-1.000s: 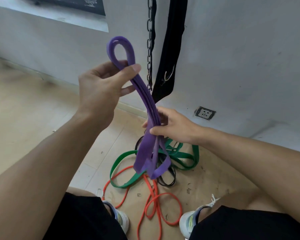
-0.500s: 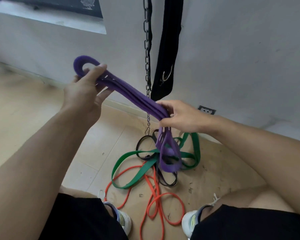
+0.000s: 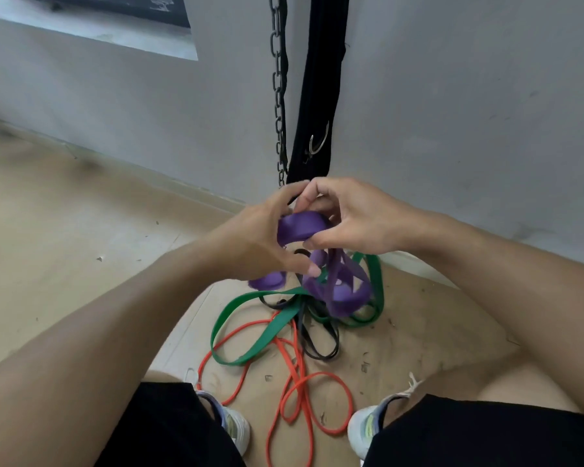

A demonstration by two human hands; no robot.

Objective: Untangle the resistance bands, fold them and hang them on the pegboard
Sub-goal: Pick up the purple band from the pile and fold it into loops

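Note:
The purple resistance band (image 3: 302, 227) is bunched into folds between both hands, held above the floor. My left hand (image 3: 263, 237) grips its left side, and one purple loop shows below that hand. My right hand (image 3: 348, 220) pinches the top fold from the right, with more purple loops hanging under it. On the floor beneath lie a green band (image 3: 250, 318), an orange band (image 3: 304, 392) and a thin black band (image 3: 321, 348), crossing each other in a tangle. No pegboard is in view.
A black chain (image 3: 278, 96) and a black strap with a metal hook (image 3: 317, 143) hang down the grey wall behind my hands. My two white shoes (image 3: 364, 429) stand on either side of the orange band. Bare wooden floor stretches to the left.
My left hand has swung down and right, bringing its end of the purple band to my right hand. The band went from a long stretched strip to a bunched fold.

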